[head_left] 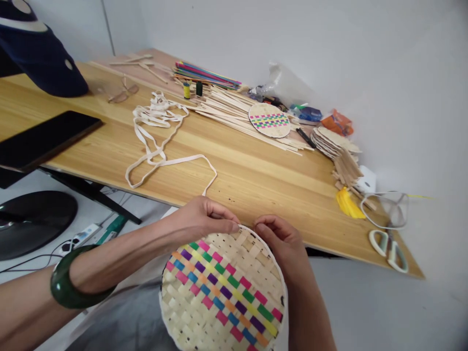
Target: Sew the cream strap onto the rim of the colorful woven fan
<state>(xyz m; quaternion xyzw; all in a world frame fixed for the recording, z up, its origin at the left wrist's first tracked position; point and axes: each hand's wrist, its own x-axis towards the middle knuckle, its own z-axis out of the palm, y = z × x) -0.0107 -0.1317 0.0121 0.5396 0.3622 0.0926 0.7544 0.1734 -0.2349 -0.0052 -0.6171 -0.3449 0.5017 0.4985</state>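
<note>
A round woven disc (223, 292) with pink, green, yellow, purple, orange and blue strips is tilted over the lap at the bottom centre. White tape runs around its edge. My left hand (212, 216), below a green bangle, pinches the disc's top edge. Its thumb and fingers are closed there. At the upper right rim, my right hand (280, 239) grips the edge with bent fingers. A long white tape (186, 159) lies loosely looped on the table (256, 180), with one end running down behind my left hand.
Thin wooden strips (226, 109) and a smaller woven disc (269, 120) lie at the back. White-handled scissors (388, 250) rest near the right corner. A black tablet (47, 139) sits at the left, and a black round base (36, 222) stands below.
</note>
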